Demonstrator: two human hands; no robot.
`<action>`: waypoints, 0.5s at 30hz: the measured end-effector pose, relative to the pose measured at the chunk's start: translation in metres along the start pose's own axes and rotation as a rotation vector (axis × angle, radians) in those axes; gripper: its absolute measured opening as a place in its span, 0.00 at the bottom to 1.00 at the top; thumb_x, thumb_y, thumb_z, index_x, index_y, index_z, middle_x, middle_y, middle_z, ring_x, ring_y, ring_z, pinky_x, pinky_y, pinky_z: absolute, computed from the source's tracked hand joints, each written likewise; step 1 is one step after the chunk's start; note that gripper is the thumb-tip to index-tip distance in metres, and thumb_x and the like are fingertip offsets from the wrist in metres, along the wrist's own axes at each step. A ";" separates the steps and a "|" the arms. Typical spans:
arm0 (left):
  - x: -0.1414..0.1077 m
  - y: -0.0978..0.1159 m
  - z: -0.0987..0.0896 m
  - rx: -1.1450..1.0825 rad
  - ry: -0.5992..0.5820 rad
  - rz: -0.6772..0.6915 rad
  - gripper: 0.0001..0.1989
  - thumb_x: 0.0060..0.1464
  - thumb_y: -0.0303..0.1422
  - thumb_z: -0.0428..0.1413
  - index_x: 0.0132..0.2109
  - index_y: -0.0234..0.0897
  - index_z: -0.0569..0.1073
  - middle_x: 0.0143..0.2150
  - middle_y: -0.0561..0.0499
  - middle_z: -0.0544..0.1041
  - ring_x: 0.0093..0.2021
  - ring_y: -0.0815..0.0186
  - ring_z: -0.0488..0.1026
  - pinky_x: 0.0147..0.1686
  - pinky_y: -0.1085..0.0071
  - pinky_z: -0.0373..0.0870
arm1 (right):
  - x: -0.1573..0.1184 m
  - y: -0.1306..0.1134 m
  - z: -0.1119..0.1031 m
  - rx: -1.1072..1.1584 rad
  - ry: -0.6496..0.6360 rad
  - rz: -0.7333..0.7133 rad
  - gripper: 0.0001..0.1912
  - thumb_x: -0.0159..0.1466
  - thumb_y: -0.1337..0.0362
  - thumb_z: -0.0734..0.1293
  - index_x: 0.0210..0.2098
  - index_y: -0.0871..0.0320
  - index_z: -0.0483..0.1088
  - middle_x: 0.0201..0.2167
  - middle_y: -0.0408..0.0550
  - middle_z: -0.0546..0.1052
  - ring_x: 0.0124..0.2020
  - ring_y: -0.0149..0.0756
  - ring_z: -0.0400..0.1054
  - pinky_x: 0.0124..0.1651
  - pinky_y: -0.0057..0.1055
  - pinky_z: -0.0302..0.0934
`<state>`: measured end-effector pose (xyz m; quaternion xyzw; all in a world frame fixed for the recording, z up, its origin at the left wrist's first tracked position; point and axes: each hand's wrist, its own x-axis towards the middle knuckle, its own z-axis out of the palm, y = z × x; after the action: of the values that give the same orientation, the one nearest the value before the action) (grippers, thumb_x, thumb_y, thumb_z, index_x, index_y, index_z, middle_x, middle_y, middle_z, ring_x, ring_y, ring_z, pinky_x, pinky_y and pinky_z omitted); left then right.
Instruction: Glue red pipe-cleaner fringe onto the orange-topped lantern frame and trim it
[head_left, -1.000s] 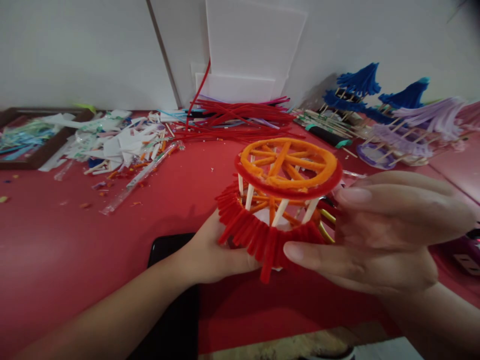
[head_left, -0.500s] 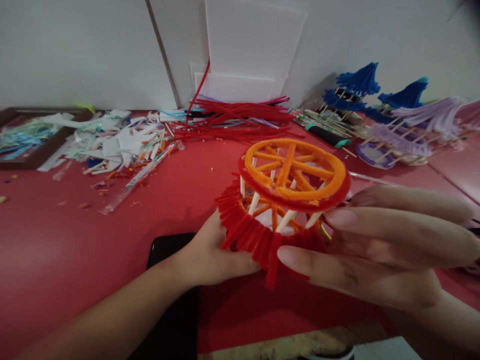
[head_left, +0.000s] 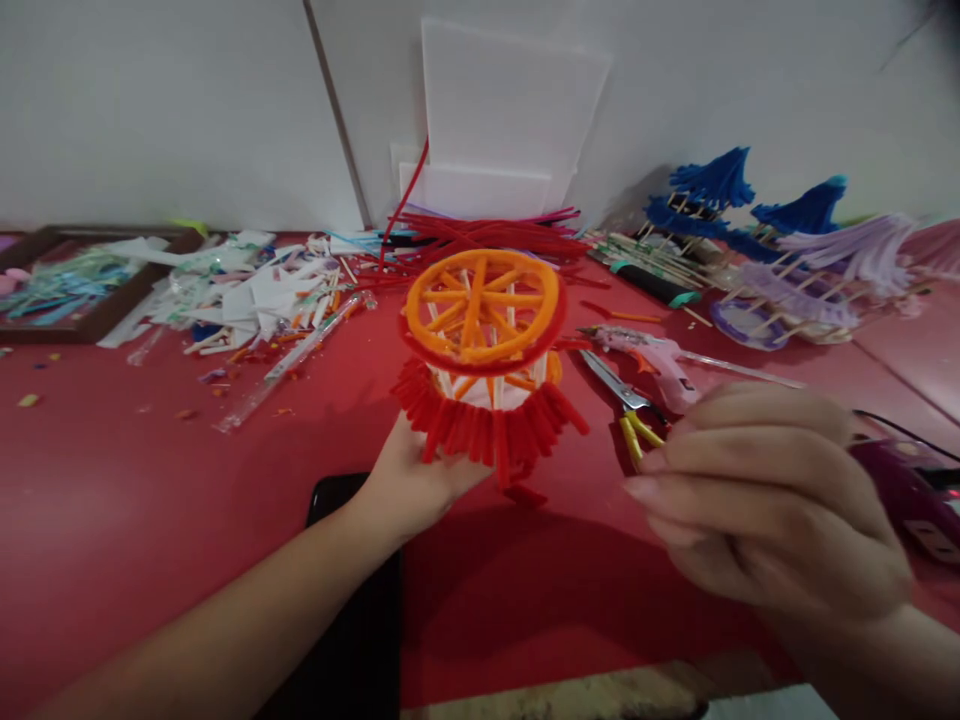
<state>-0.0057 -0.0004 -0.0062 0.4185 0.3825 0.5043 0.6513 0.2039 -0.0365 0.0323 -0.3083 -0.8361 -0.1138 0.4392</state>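
My left hand (head_left: 409, 480) is closed around the lower part of a small pavilion model (head_left: 484, 340) and holds it above the table. The model has an orange pipe-cleaner wheel edged in red on top, pale stick posts, and a fringe of short red pipe-cleaner pieces round its lower tier. Much of its base is hidden behind the fringe. Apart from the model, to its right, my right hand (head_left: 765, 500) has its fingers curled and fingertips pressed together; whatever is in them, if anything, does not show. Scissors (head_left: 626, 400) with yellow handles lie just beyond these fingertips.
A pink glue gun (head_left: 656, 365) lies beside the scissors. Red pipe cleaners (head_left: 480, 235) are heaped at the back. Scraps (head_left: 262, 290) and a brown tray (head_left: 82, 325) are at left; blue models (head_left: 712, 180) and lilac models (head_left: 847, 250) at right. A black phone-like slab (head_left: 345, 620) lies under my left arm.
The model has moved left and now stands more upright. My right hand has come away from it and curled its fingers. Scissors and glue gun have come into view.
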 end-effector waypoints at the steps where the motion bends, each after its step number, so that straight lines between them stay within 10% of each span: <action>1: 0.001 -0.001 0.000 0.007 0.047 0.015 0.20 0.28 0.23 0.69 0.33 0.41 0.76 0.33 0.52 0.81 0.36 0.59 0.79 0.41 0.62 0.77 | 0.002 0.004 0.001 0.036 0.028 -0.021 0.04 0.61 0.69 0.66 0.36 0.56 0.71 0.30 0.44 0.70 0.31 0.31 0.64 0.35 0.36 0.62; 7: 0.006 -0.003 0.000 0.084 0.054 0.124 0.15 0.33 0.23 0.67 0.31 0.38 0.76 0.29 0.54 0.78 0.34 0.64 0.77 0.45 0.63 0.74 | 0.004 0.015 0.013 0.253 0.033 0.081 0.16 0.52 0.78 0.70 0.37 0.55 0.72 0.31 0.44 0.74 0.34 0.34 0.69 0.36 0.36 0.67; 15: 0.003 0.000 -0.002 0.111 0.078 0.091 0.12 0.34 0.25 0.66 0.26 0.37 0.70 0.23 0.57 0.70 0.26 0.70 0.70 0.36 0.68 0.72 | -0.004 0.000 0.029 0.556 -0.134 0.299 0.08 0.61 0.74 0.63 0.37 0.56 0.69 0.30 0.45 0.75 0.34 0.30 0.70 0.37 0.29 0.67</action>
<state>-0.0067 0.0025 -0.0067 0.4511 0.4157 0.5273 0.5879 0.1863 -0.0249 0.0124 -0.3025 -0.8076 0.2054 0.4626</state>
